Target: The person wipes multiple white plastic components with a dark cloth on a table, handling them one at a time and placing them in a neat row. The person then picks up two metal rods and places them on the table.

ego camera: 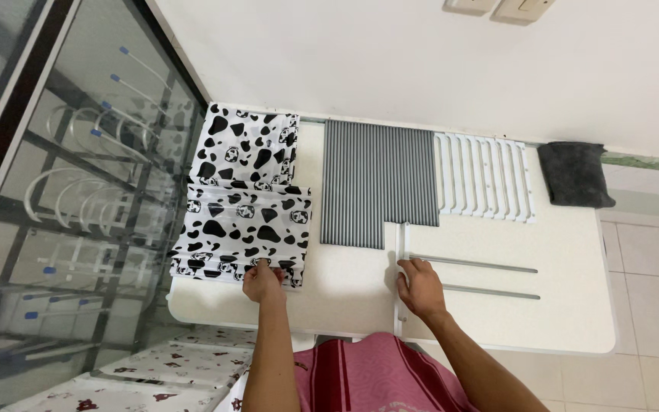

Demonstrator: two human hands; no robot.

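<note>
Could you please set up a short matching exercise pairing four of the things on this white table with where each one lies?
Things:
1. cow-print fabric
2. grey rods
3. white rack
4. dark cloth

Places:
A. far right, by the wall
B. left end, under the left hand
C. middle of the table
D. between the rods and the cloth

Pairs: 1-B, 2-C, 3-D, 4-A

White table (573, 320) against a pale wall. Block of grey rods (379, 183) laid side by side at the table's back edge. Just right of it, row of white slotted brackets (486, 187). Dark grey folded cloth (573, 174) at the far right corner. Two loose grey rods (482, 265) lying crosswise, nearer the front. Left of the table, glass door (78, 191) showing white hooks. Below, patterned fabric (169, 366).
</note>
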